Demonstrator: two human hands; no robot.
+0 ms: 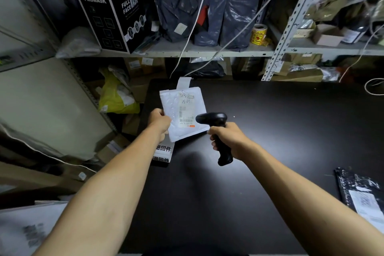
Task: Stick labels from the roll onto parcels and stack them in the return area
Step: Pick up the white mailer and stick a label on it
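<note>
Metal shelving (207, 53) crammed with grey plastic mailers and boxes stands behind a black table (270, 131), which serves as the landmark for everything else. Over the table's far left corner the left hand (160, 121) pinches the left edge of a white bubble mailer (176, 108), thumb on top, holding it tilted above the surface; a shipping label (186, 111) with barcodes and handwriting faces up on it. Just right of the mailer, over the table, the right hand (228, 141) is wrapped tightly round the handle of a black barcode scanner (212, 119), whose head points at the label's lower barcode and almost touches the mailer. Below the mailer, at the table's left edge, lies a strip of white labels (163, 155) printed with black characters, partly hidden by the left forearm. On the table's near right corner rests a dark speckled parcel (357, 187) with a white label. Behind the table, on the shelf, sits a yellow sticker roll (258, 34) beside the grey mailers, and further left a black mask box (108, 18).
</note>
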